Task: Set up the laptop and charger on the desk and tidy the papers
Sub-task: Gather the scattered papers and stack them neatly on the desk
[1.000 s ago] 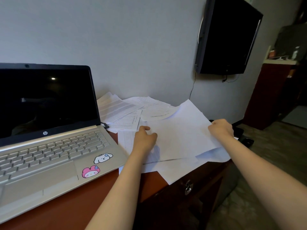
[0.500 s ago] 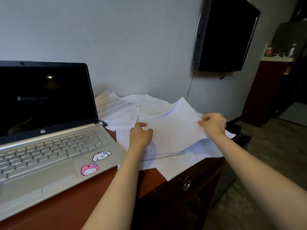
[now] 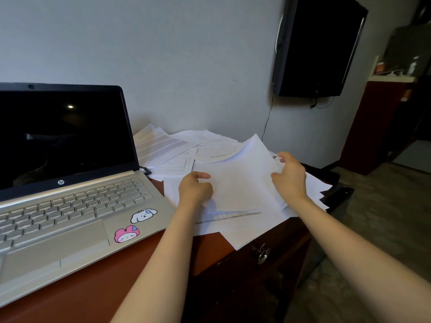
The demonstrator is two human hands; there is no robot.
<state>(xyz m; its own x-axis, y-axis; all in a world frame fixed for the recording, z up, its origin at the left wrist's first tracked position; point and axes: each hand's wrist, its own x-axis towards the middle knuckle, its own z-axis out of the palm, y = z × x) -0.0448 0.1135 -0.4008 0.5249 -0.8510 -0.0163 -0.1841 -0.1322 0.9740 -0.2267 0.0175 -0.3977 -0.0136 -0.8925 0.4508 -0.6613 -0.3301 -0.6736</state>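
Writing: "hp" (image 3: 60,182) below the laptop (image 3: 70,201) screen; the print on the papers (image 3: 168,150) is too small to read.
Laptop: open on the left of the desk (image 3: 93,287), screen dark.
Left hand (image 3: 194,190): fingers curled, holding the top sheet (image 3: 238,183) at its left edge.
Right hand (image 3: 290,178): thumb and fingers pinch its right edge.
Papers: messy pile right of the laptop; some hang over the desk's front and right edges.

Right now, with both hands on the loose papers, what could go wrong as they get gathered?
1. The lower sheets overhang the desk edge, so pulling the top sheets held by the left hand and right hand could drag them off.
2. The clear ruler lies among the papers and may slide to the floor unnoticed.
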